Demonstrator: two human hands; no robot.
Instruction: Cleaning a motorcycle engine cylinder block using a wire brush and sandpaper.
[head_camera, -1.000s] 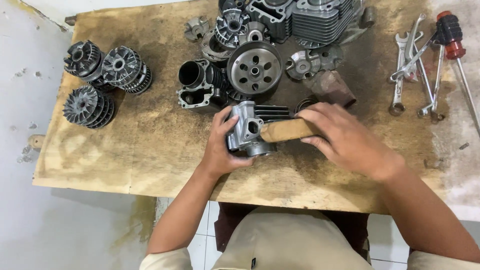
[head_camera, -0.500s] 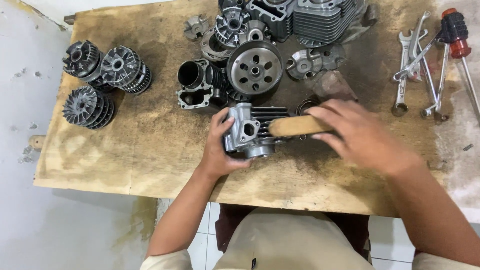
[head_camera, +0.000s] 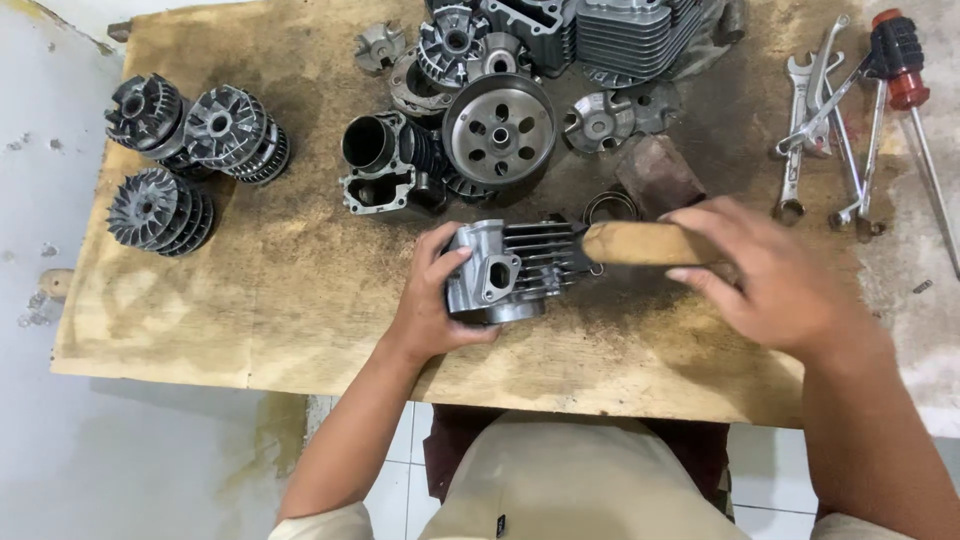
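Head view. Left hand (head_camera: 432, 300): clamped around the end of a finned cylinder (head_camera: 505, 268), thumb across its flange. The cylinder lies on its side near the middle of the tabletop (head_camera: 200, 320), toward the front edge. Right hand (head_camera: 775, 275): closed on the wooden handle of a brush (head_camera: 640, 243), whose dark head meets the cylinder's fins.

Risks, as judged: the cylinder rests on a rounded side and is held from one end only; a hard stroke could roll it or push it out of the left hand's grip. The fin edges are thin, so a slipping thumb or knuckle could be scraped. A coil spring (head_camera: 608, 207) and a brown block (head_camera: 655, 172) lie just behind the brush; a wide stroke could knock them. Loosened grit could fall off the front edge onto the person's lap.

Against the earlier frames: the right hand sits further toward the right edge, showing more handle; the cylinder is turned to show its fins lengthwise. Wrenches (head_camera: 815, 120) at the right edge and fan rotors (head_camera: 190, 150) at the left are unmoved.
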